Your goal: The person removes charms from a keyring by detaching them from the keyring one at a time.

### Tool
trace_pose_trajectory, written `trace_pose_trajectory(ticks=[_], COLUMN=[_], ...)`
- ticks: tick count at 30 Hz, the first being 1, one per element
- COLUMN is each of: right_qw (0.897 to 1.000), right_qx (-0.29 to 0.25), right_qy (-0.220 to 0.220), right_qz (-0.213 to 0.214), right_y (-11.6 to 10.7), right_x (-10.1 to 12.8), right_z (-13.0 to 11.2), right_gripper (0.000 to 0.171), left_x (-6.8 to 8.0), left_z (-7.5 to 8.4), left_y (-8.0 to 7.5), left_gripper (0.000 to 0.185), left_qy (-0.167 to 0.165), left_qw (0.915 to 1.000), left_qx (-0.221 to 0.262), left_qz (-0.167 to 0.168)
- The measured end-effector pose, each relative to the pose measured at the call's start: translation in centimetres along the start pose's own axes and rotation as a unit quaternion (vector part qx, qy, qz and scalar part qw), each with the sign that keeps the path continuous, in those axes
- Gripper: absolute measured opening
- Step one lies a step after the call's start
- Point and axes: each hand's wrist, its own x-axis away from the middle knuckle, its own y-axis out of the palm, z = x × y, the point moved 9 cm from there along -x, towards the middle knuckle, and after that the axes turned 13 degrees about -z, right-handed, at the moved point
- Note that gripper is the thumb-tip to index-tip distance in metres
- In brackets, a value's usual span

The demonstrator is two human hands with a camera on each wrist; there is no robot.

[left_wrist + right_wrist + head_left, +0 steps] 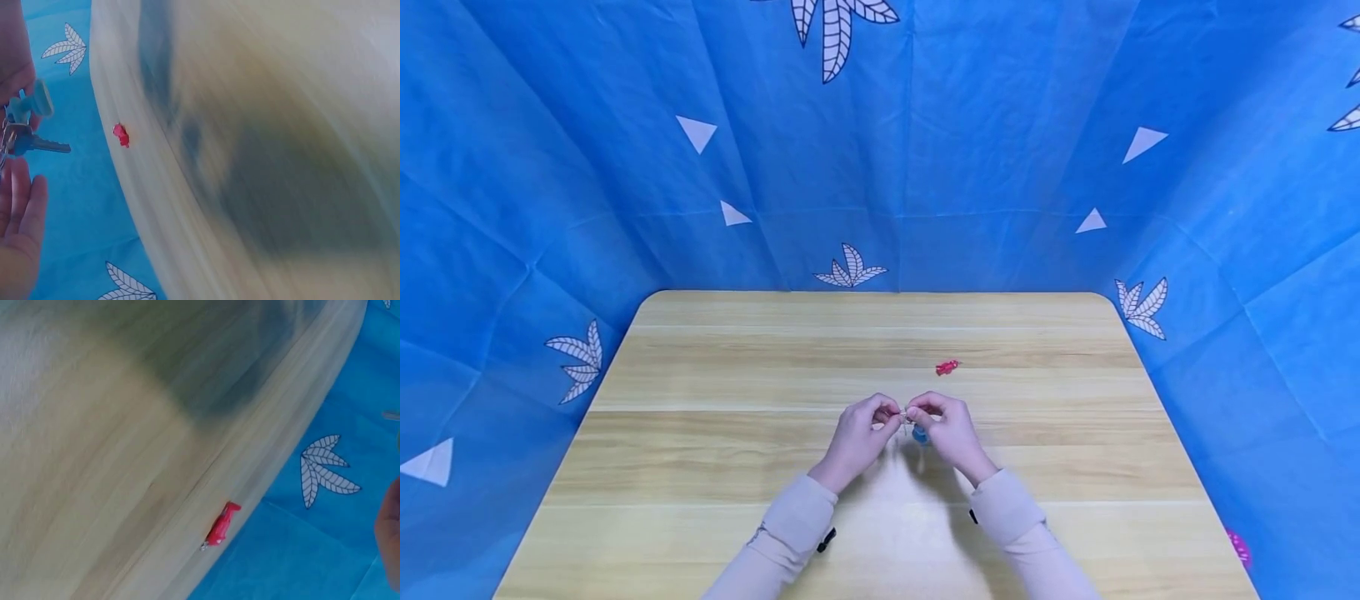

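Pinching together above the near middle of the wooden table (715, 392), the left hand (856, 440) and right hand (951, 433) meet fingertip to fingertip on a small key bunch (25, 128) with blue heads, held between them just clear of the tabletop. Both hands have their fingers curled in on the ring, though the left wrist view shows some left fingers lying straight below the keys. One key's blade sticks out sideways, away from the hands. Beyond the grip, slightly toward the right hand's side and apart from it, lies a small red piece (947, 367), nearer the right hand.
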Motion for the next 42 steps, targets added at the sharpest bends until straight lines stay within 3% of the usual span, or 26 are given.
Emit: trace_pose_trajectory(ticks=[5,15,25,32,37,42], right_qw=[1.000,1.000,0.995,0.998,0.998,0.997], right_qx=[-0.005,-0.004,0.072,0.059,0.059,0.069], right_qy=[-0.015,-0.017,-0.026,-0.015,-0.018,-0.023], right_qz=[0.006,-0.004,-0.070,-0.023,-0.006,-0.007], right_y=[0.3,0.4,0.9,0.4,0.3,0.3], right_x=[0.3,0.4,0.5,0.3,0.2,0.1], right_z=[-0.3,-0.6,-1.2,-1.0,-1.1,-1.2], right_gripper=[0.005,0.006,0.007,0.006,0.006,0.006], left_x=[0.2,0.6,0.3,0.9,0.8,0.7], left_z=[0.3,0.4,1.0,1.5,1.3,1.8], left_y=[-0.5,-0.9,-1.0,-0.9,-0.6,-0.6], left_gripper=[0.009,0.008,0.003,0.013,0.009,0.006], left_qy=[0.008,0.034,0.088,0.097,0.080,0.094], left_qw=[0.9992,0.9961,0.9930,0.9880,0.9870,0.9806], left_qx=[-0.008,-0.024,-0.060,-0.071,-0.092,-0.141], left_qz=[0.039,0.078,0.051,0.097,0.105,0.098])
